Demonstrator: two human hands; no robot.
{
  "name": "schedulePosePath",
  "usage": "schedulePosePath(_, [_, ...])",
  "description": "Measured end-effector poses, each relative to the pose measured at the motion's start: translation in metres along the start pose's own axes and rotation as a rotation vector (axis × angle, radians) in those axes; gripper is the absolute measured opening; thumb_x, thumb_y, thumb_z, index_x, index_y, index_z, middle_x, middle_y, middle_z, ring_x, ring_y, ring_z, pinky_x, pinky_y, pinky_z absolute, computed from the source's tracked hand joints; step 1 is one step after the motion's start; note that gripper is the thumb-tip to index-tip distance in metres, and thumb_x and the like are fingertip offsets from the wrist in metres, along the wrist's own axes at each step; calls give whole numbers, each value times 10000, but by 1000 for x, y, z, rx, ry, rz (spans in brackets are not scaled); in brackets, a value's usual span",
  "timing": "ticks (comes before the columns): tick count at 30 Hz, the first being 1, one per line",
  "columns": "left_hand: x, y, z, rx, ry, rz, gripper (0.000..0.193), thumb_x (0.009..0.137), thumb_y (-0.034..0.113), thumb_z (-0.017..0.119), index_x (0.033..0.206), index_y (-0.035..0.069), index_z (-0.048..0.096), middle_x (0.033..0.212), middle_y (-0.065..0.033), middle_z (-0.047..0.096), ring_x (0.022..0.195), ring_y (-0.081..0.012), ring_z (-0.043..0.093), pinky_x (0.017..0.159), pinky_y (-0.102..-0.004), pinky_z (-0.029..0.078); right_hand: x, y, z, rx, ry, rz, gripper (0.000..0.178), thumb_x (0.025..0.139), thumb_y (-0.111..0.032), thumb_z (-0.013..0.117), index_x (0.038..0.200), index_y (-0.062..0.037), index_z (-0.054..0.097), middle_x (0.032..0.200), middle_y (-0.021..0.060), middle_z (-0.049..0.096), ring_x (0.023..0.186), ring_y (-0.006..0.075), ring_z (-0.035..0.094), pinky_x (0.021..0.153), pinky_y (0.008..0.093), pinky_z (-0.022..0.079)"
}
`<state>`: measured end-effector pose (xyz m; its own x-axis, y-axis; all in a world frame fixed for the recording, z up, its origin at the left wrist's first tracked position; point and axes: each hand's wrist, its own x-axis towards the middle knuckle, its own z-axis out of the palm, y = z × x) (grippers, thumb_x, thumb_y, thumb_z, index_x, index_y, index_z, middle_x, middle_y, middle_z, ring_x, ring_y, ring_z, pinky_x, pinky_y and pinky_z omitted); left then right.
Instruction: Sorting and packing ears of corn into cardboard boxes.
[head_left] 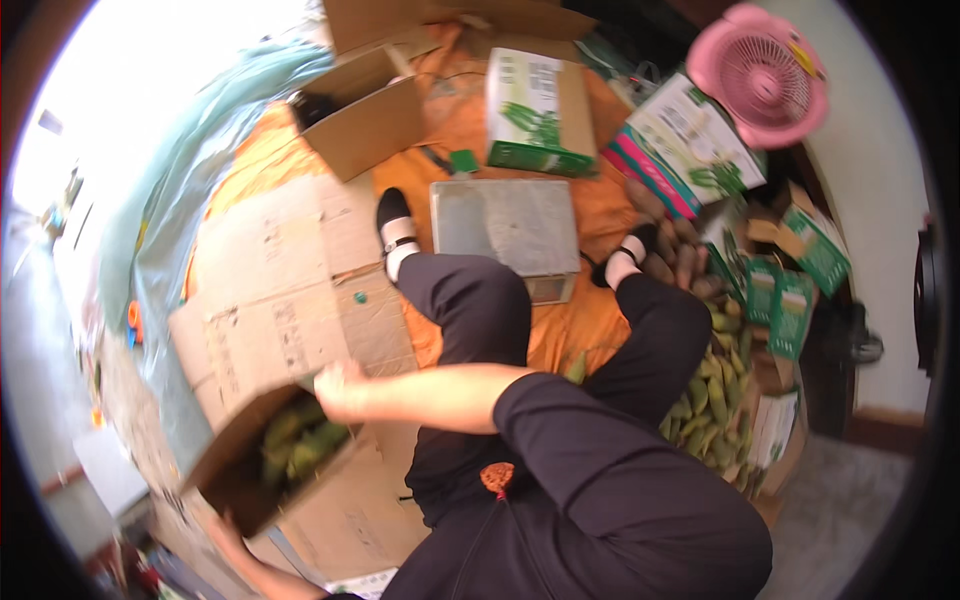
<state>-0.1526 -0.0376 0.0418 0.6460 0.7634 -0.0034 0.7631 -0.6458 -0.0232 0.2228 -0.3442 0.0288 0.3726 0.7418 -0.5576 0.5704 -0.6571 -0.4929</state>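
A brown cardboard box (238, 470) is tilted at my left, its opening facing me. Several green, elongated pieces of produce (298, 448) lie inside; they look like ears of corn in their husks, but blur hides the detail. My right hand (342, 392) reaches across my body and is closed on the box's upper right edge. My left hand (228, 540) grips the box's lower side, with its fingers partly hidden. Beneath the box, flattened cardboard sheets (270, 290) cover the floor.
Ahead stands a grey metal-topped box (503, 225) between my feet, on an orange sheet (560, 335). A pile of green husked produce (715, 395) lies at my right. Printed cartons (540, 110), an open cardboard box (372, 125) and a pink fan (760, 75) stand farther off.
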Motion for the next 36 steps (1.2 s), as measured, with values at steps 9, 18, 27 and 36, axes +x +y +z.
schedulePosePath(9, [-63, -66, 64, 71, 145, -431, 329, 859, 299, 628, 950, -17, 638, 887, -219, 644, 812, -384, 612, 727, -470, 479, -28, -24, -3, 87, -75, -216, 377, 789, -354, 666, 994, -39, 691, 1039, 145, 670, 1022, 304, 623, 854, 428, 491])
schedulePosePath(18, [-42, -70, 35, -209, 881, -497, 281, 912, 259, 532, 915, -3, 633, 889, -197, 651, 811, -345, 609, 726, -437, 484, -130, 110, -137, 584, 631, -395, 194, 802, -198, 619, 881, -34, 685, 890, 150, 674, 860, 280, 648, 757, 361, 500])
schedulePosePath(27, [71, 297, 40, -277, -508, 355, 341, 811, 232, 622, 1042, -19, 627, 976, -179, 661, 879, -315, 619, 799, -407, 487, -294, 273, -167, 777, 1138, -28, 181, 858, -133, 603, 960, 8, 650, 823, 92, 665, 755, 134, 637, 674, 278, 493])
schedulePosePath(36, [20, 471, 29, -312, -368, 675, 214, 776, 109, 668, 972, 24, 653, 960, -134, 654, 912, -303, 627, 796, -394, 486, -465, 476, -75, 445, 1464, 771, 207, 840, -203, 624, 947, -31, 669, 800, 58, 674, 714, 127, 639, 609, 280, 489])
